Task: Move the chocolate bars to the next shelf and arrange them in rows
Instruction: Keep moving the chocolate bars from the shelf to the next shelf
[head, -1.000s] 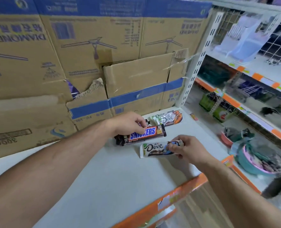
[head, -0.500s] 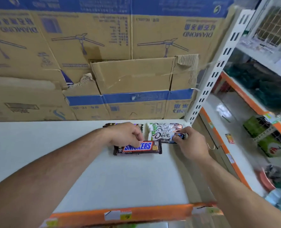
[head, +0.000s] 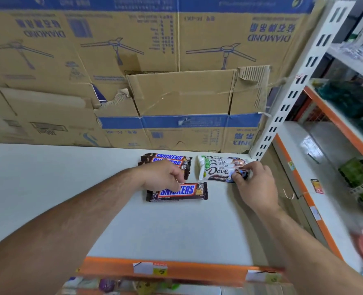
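On the white shelf [head: 74, 188] a brown Snickers bar [head: 177, 192] lies flat in front of a row of overlapping Snickers bars [head: 167, 159] at the back. My left hand [head: 165, 176] pinches the near bar's upper edge with curled fingers. To the right, white Dove bars [head: 215, 168] lie overlapped in a row. My right hand [head: 254, 183] pinches the right end of the front Dove bar, set against the others.
Stacked cardboard boxes [head: 133, 71] wall off the back of the shelf. A white slotted upright [head: 282, 116] stands at the right rear corner. An orange price strip [head: 176, 271] edges the shelf front. Neighbouring shelves [head: 316, 167] with goods lie to the right.
My right hand carried the Dove bar from the shelf's middle back to the Dove row. My left hand kept hold of the front Snickers bar. The view swung left and squared to the shelf.
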